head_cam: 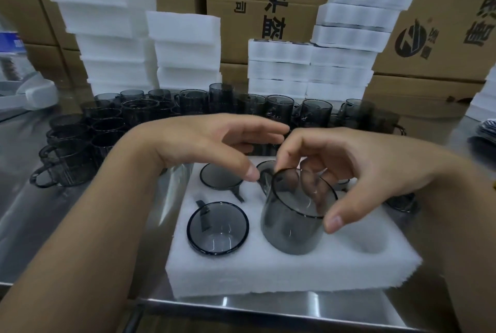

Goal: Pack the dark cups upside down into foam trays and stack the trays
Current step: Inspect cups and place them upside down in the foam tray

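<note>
A white foam tray (268, 273) with round pockets lies on the steel table in front of me. My right hand (357, 169) grips a dark glass cup (290, 228) by its top edge, thumb on the near side, and the cup stands tilted in the front middle pocket. One dark cup (218, 228) sits in the front left pocket, another (220, 177) in the back left, and a third (264, 171) is half hidden behind the held cup. The front right pocket (373, 241) holds nothing. My left hand (209, 142) hovers over the tray's back left, fingers relaxed and holding nothing.
Several loose dark cups (139, 112) crowd the table behind and to the left of the tray. Stacks of plain foam (107, 37) rise at the back left, stacked filled trays (346, 59) at the back right, cardboard boxes (442, 24) behind. The table's front edge (268, 308) is close.
</note>
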A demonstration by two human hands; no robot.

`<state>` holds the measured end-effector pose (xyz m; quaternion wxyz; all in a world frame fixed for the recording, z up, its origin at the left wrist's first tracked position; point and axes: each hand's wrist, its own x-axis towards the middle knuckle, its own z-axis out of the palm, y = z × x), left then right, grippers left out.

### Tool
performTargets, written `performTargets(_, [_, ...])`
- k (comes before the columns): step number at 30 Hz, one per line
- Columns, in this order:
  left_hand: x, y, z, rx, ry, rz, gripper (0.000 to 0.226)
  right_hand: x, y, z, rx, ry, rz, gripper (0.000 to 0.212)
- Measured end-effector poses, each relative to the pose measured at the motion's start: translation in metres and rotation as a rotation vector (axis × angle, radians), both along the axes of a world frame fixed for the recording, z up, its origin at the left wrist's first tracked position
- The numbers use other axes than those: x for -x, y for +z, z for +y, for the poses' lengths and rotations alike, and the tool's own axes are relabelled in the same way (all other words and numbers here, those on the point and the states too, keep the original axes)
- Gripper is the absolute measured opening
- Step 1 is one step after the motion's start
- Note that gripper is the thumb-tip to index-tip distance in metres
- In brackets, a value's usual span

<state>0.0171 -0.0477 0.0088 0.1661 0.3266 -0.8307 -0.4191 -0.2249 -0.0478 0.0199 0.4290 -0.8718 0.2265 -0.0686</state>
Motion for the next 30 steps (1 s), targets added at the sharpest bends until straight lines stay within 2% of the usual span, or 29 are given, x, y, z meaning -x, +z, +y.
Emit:
performTargets(6, [0.009, -0.001, 0.004, -0.005, -0.072, -0.123, 0.068, -0.005, -0.001, 0.003, 0.022, 0.009, 0.065, 0.050])
performTargets(11, [0.009, -0.002, 0.002, 0.006, -0.076, -0.214, 0.082, -0.006, 0.001, 0.004, 0.070, 0.007, 0.134, 0.054])
performTargets(18, [0.011, -0.003, 0.001, 0.024, -0.047, -0.281, 0.081, -0.007, 0.000, 0.002, 0.142, 0.010, 0.239, 0.060])
performTargets(21, [0.012, -0.004, 0.000, 0.016, -0.037, -0.305, 0.078, -0.006, 0.003, 0.001, 0.134, -0.010, 0.163, 0.068])
performTargets(22, [0.011, -0.005, 0.000, 0.017, -0.036, -0.315, 0.080, -0.005, 0.003, -0.002, 0.131, -0.057, 0.091, 0.068])
performTargets(24, [0.010, -0.006, -0.003, 0.022, 0.004, -0.366, 0.103, 0.000, 0.002, -0.008, 0.203, -0.209, -0.006, 0.069])
performTargets(26, [0.010, -0.007, -0.005, 0.020, 0.033, -0.386, 0.118, 0.005, -0.001, -0.015, 0.308, -0.333, 0.066, 0.077])
performTargets(27, [0.010, -0.007, -0.005, 0.015, 0.026, -0.378, 0.114, 0.005, -0.002, -0.017, 0.313, -0.352, 0.150, 0.081])
performTargets(30, [0.011, -0.007, -0.003, -0.031, -0.020, -0.339, 0.064, 0.004, -0.006, -0.017, 0.233, -0.321, 0.382, 0.093])
